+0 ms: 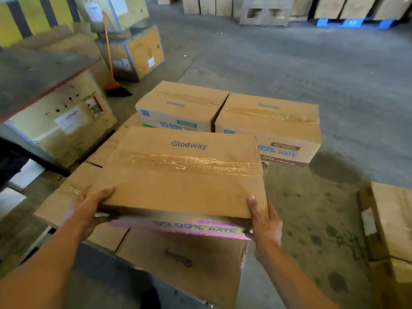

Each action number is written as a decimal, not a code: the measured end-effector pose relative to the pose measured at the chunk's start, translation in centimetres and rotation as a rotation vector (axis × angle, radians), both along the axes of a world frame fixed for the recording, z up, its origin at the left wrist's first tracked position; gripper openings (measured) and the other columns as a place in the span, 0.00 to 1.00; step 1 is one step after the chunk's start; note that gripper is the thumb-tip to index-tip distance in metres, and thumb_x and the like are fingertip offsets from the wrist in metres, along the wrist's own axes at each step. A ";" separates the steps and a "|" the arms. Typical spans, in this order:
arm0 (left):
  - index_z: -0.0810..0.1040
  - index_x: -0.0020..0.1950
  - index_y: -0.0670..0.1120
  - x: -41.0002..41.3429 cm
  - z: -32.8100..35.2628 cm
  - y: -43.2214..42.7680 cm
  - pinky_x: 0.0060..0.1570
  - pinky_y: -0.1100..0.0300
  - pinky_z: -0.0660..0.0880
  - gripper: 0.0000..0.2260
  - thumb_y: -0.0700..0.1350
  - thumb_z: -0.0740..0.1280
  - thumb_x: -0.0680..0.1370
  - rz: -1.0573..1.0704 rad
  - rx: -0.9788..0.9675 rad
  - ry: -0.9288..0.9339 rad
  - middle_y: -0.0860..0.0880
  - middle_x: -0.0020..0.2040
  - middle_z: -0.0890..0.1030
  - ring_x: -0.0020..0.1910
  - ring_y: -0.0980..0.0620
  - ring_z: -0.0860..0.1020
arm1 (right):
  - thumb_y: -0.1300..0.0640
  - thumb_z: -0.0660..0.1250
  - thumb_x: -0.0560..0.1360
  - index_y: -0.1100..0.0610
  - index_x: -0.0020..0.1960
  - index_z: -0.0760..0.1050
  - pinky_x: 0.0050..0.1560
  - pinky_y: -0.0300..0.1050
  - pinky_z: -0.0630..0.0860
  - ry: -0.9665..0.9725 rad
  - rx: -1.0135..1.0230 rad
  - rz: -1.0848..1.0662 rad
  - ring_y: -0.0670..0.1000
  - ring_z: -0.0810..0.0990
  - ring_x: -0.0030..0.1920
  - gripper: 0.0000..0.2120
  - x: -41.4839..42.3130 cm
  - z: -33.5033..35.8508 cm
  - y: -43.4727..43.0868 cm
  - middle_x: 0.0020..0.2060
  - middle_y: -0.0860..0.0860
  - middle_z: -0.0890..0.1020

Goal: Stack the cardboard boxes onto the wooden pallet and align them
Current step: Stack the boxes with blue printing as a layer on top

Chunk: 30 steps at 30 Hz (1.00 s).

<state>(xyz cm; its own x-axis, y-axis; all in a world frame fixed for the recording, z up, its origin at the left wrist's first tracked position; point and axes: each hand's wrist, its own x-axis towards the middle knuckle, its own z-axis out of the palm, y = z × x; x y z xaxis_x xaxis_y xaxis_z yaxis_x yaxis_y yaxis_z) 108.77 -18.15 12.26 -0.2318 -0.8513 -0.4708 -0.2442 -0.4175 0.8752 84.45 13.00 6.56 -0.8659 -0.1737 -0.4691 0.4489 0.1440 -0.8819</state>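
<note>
A taped cardboard box marked "Glodway" (185,172) is held above a layer of similar boxes. My left hand (89,210) grips its near left corner and my right hand (265,221) grips its near right corner. Beneath it lies a lower layer of boxes (185,264), one with its print upside down. Behind it two more boxes sit side by side on top: one at the back left (180,103) and one at the back right (269,123). The wooden pallet is hidden under the boxes.
A large worn crate (62,121) stands close on the left, with an orange broom (110,63) and another carton (138,52) behind it. More cardboard boxes (390,221) sit at the right edge. Grey concrete floor (312,63) stretches ahead to stacked goods and a blue pallet (352,22).
</note>
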 end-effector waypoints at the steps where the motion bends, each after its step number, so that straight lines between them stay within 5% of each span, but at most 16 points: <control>1: 0.59 0.80 0.51 0.0 -0.7 -3.0 0.52 0.36 0.78 0.38 0.46 0.74 0.74 -0.020 0.002 -0.003 0.42 0.66 0.72 0.59 0.38 0.75 | 0.21 0.72 0.57 0.37 0.65 0.75 0.53 0.61 0.82 -0.013 0.017 -0.019 0.54 0.84 0.54 0.41 0.8 -1.1 -2.3 0.55 0.45 0.85; 5: 0.65 0.77 0.50 -0.6 -3.5 -15.5 0.44 0.41 0.81 0.39 0.51 0.77 0.69 -0.132 0.059 -0.033 0.43 0.66 0.77 0.57 0.37 0.80 | 0.25 0.73 0.61 0.38 0.72 0.71 0.62 0.61 0.78 -0.052 0.044 -0.134 0.52 0.80 0.62 0.42 4.1 -2.8 -12.5 0.63 0.45 0.81; 8: 0.71 0.73 0.49 -2.2 -5.1 -23.6 0.49 0.42 0.81 0.28 0.47 0.75 0.75 -0.145 0.008 -0.049 0.47 0.62 0.81 0.57 0.42 0.81 | 0.25 0.73 0.58 0.39 0.74 0.69 0.57 0.62 0.81 -0.103 0.041 -0.199 0.48 0.81 0.55 0.47 4.8 -3.9 -20.2 0.63 0.45 0.81; 12: 0.72 0.72 0.50 -4.4 -7.5 -31.7 0.41 0.44 0.84 0.29 0.49 0.76 0.73 -0.157 -0.001 -0.039 0.51 0.61 0.83 0.54 0.49 0.83 | 0.22 0.71 0.59 0.39 0.73 0.70 0.55 0.61 0.82 -0.044 0.082 -0.240 0.41 0.81 0.49 0.46 3.9 -5.2 -27.4 0.67 0.44 0.78; 16: 0.76 0.55 0.58 -5.8 -10.4 -36.5 0.51 0.41 0.80 0.13 0.46 0.75 0.75 -0.150 0.045 -0.002 0.52 0.60 0.82 0.57 0.48 0.81 | 0.19 0.70 0.53 0.37 0.74 0.66 0.65 0.61 0.76 -0.035 0.132 -0.243 0.50 0.77 0.67 0.53 2.4 -6.6 -32.2 0.70 0.41 0.75; 20: 0.76 0.67 0.56 -5.6 -13.2 -39.5 0.51 0.41 0.81 0.33 0.54 0.80 0.63 -0.189 0.105 -0.011 0.53 0.61 0.83 0.59 0.44 0.82 | 0.26 0.71 0.62 0.37 0.73 0.69 0.63 0.58 0.77 -0.052 0.188 -0.246 0.50 0.79 0.62 0.41 1.9 -7.8 -34.7 0.53 0.31 0.78; 24: 0.74 0.71 0.59 -5.6 -15.4 -41.1 0.52 0.42 0.80 0.42 0.58 0.81 0.58 -0.209 0.121 0.024 0.57 0.62 0.82 0.60 0.48 0.81 | 0.24 0.70 0.58 0.41 0.75 0.67 0.62 0.59 0.78 -0.050 0.228 -0.225 0.50 0.78 0.64 0.49 2.5 -8.9 -35.2 0.66 0.41 0.77; 28: 0.72 0.72 0.59 -6.7 -14.9 -40.4 0.53 0.40 0.80 0.36 0.53 0.79 0.66 -0.211 0.121 0.028 0.57 0.64 0.80 0.61 0.49 0.80 | 0.33 0.72 0.70 0.43 0.76 0.69 0.51 0.54 0.84 -0.078 0.213 -0.242 0.46 0.81 0.55 0.37 1.5 -9.2 -35.3 0.66 0.42 0.77; 30: 0.73 0.69 0.63 -7.4 -14.5 -39.7 0.54 0.39 0.79 0.27 0.49 0.77 0.73 -0.224 0.108 0.034 0.57 0.64 0.79 0.62 0.49 0.79 | 0.33 0.72 0.70 0.44 0.75 0.69 0.51 0.53 0.83 -0.079 0.209 -0.249 0.49 0.80 0.59 0.37 1.2 -9.4 -35.0 0.66 0.43 0.78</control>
